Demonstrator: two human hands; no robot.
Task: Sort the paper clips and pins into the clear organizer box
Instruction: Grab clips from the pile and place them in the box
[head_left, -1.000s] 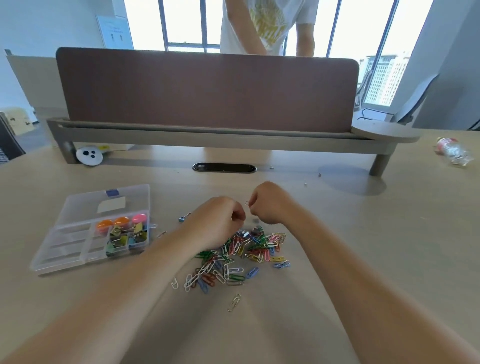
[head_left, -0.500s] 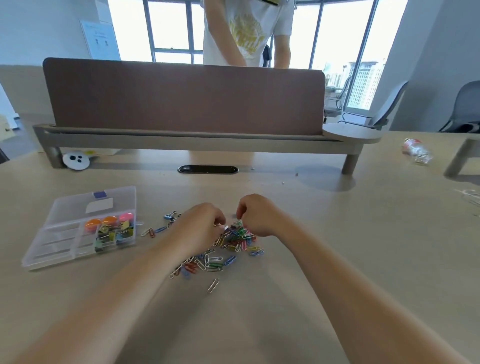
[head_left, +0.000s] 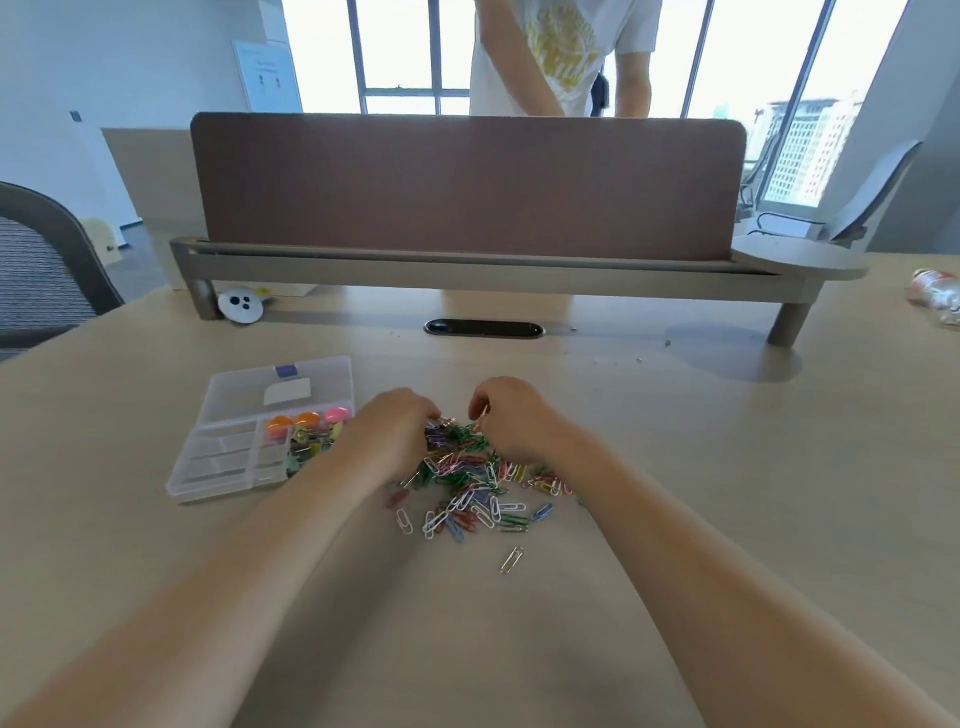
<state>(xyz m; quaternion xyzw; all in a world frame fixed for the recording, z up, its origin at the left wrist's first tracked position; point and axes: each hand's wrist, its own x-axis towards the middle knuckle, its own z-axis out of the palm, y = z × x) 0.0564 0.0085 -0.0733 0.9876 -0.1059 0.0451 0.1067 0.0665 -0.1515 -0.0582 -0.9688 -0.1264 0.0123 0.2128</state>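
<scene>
**A:** Where are the clips?

**B:** They lie loose in a many-coloured pile of paper clips (head_left: 470, 480) on the bench (head_left: 727, 493), straight in front of the person. The pile is just right of the clear organizer box (head_left: 223, 467). One silver clip (head_left: 511, 559) lies apart on the near side of the heap.

**A:** And the box?

**B:** It is open, with the lid laid flat toward the far side. Round-headed pins (head_left: 306, 420) in orange and pink sit in its right-hand part, with small mixed pieces just nearer than them.

**A:** What are the hands doing?

**B:** Both are down at the far edge of the pile, near each other but not touching. The left hand (head_left: 392, 434) has its fingers curled down into the clips, and its wrist covers the box's right edge. Its fingertips are hidden, so I cannot tell whether it holds one. The right hand (head_left: 511, 421) is curled too, with thumb and forefinger pinching a thin pale clip (head_left: 482, 414) just above the heap.

**A:** Anything else around?

**B:** A brown partition (head_left: 467, 187) stands across the far side of the bench, and a person in a white T-shirt (head_left: 561, 52) is behind it. A crushed plastic bottle (head_left: 935, 296) lies at the far right. A mesh chair (head_left: 41, 270) is at the left.
</scene>
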